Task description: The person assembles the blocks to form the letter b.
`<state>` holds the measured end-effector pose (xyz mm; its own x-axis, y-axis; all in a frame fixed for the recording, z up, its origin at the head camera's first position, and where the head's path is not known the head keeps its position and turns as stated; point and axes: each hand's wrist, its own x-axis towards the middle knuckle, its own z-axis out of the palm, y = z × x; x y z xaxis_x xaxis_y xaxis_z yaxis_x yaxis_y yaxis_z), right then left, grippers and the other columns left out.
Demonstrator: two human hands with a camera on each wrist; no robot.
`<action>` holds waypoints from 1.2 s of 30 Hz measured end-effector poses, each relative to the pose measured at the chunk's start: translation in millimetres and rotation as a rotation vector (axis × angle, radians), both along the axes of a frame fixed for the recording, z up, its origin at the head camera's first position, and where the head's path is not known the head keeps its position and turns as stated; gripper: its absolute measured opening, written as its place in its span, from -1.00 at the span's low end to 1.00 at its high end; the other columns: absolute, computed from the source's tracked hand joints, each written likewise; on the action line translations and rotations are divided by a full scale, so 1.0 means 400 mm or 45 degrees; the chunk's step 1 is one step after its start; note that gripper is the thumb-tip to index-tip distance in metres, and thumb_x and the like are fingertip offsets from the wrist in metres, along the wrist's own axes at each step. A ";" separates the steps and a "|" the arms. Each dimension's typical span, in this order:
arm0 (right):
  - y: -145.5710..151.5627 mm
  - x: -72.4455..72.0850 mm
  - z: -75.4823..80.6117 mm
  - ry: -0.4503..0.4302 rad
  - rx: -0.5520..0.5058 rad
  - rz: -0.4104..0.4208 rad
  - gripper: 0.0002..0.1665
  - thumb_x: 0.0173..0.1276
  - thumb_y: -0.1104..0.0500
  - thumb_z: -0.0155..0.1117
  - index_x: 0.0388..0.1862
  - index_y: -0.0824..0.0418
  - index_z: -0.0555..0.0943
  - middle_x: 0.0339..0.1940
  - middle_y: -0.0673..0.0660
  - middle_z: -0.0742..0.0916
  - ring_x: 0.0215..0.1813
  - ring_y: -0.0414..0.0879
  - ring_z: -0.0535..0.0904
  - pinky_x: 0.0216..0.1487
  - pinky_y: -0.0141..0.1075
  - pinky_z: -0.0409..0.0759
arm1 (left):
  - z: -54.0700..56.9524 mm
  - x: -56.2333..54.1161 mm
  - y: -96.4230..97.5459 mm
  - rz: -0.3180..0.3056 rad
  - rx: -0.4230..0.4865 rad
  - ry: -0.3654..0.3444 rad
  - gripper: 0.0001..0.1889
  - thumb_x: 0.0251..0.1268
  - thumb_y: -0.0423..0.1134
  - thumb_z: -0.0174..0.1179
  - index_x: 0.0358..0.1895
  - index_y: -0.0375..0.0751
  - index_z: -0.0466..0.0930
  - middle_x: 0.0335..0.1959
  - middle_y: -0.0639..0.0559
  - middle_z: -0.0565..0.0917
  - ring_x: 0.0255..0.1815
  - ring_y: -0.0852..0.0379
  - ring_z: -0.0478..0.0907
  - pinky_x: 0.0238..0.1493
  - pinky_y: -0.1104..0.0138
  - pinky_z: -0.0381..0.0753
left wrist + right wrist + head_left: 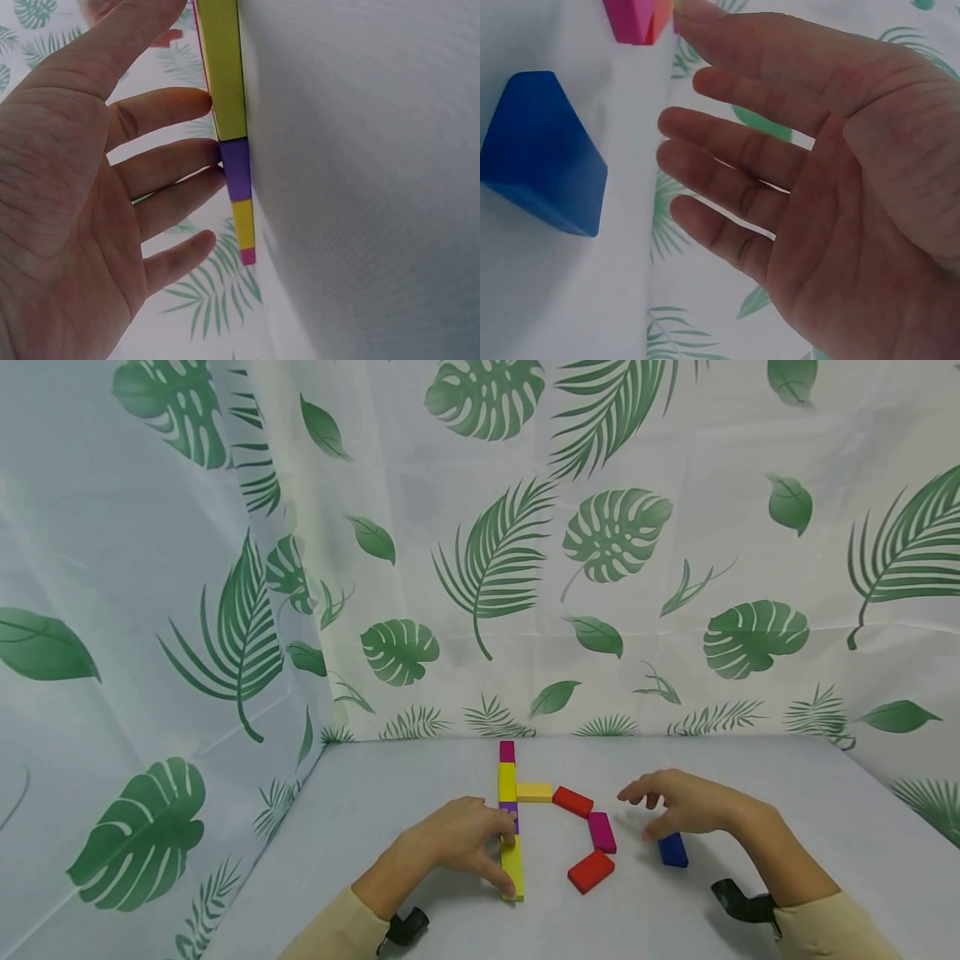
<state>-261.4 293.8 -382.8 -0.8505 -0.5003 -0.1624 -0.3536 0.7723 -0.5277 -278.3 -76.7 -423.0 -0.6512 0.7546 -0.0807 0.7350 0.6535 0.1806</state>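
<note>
A straight row of blocks runs away from me in the head view: a yellow-green block (pixel 512 864) nearest, then purple (pixel 236 169), yellow (pixel 507 782) and magenta (pixel 507 751). My left hand (pixel 461 837) rests on this row, fingers spread, thumb at the near end of the yellow-green block and fingertips by the purple one. Over the table on the right, my right hand (pixel 693 802) hovers with relaxed fingers and nothing in it. Just below it lies a blue block (pixel 674 852), its far end hidden by the hand in the head view.
From the row's right side a pale yellow block (pixel 534 792) leads to a curve of a red block (pixel 573 802), a magenta block (pixel 602 832) and another red block (pixel 591 871). Leaf-patterned sheeting (pixel 495 677) rises behind the white table (pixel 420 768) and along its left.
</note>
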 end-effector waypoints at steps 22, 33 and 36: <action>0.022 0.000 -0.015 -0.164 0.195 -0.155 -0.40 0.03 0.19 0.71 0.09 -0.03 0.70 0.01 0.06 0.66 0.10 0.02 0.52 0.01 0.05 0.62 | 0.000 0.002 0.001 0.005 -0.001 -0.014 -0.40 -0.16 0.50 0.50 -0.09 0.26 0.72 -0.27 0.45 0.65 -0.27 0.31 0.42 -0.17 0.43 0.44; 0.017 -0.005 -0.024 -0.157 0.274 -0.179 -0.39 -0.12 0.23 0.79 -0.07 0.00 0.67 -0.03 0.07 0.68 0.08 0.04 0.54 0.13 0.19 0.63 | 0.001 0.002 0.002 0.014 -0.003 -0.018 -0.40 -0.16 0.50 0.49 -0.09 0.26 0.71 -0.29 0.45 0.63 -0.27 0.30 0.42 -0.13 0.40 0.45; 0.015 -0.007 -0.027 -0.142 0.301 -0.185 -0.39 -0.11 0.22 0.79 -0.07 -0.01 0.65 -0.04 0.06 0.67 0.08 0.03 0.54 0.14 0.19 0.63 | 0.001 0.001 0.003 0.019 -0.010 -0.019 -0.40 -0.15 0.51 0.49 -0.09 0.27 0.71 -0.27 0.45 0.64 -0.26 0.30 0.42 -0.10 0.39 0.45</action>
<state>-264.1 299.8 -393.8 -0.8808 -0.3118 -0.3565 -0.1804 0.9168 -0.3562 -277.9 -75.6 -422.7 -0.6608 0.7444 -0.0963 0.7227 0.6656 0.1863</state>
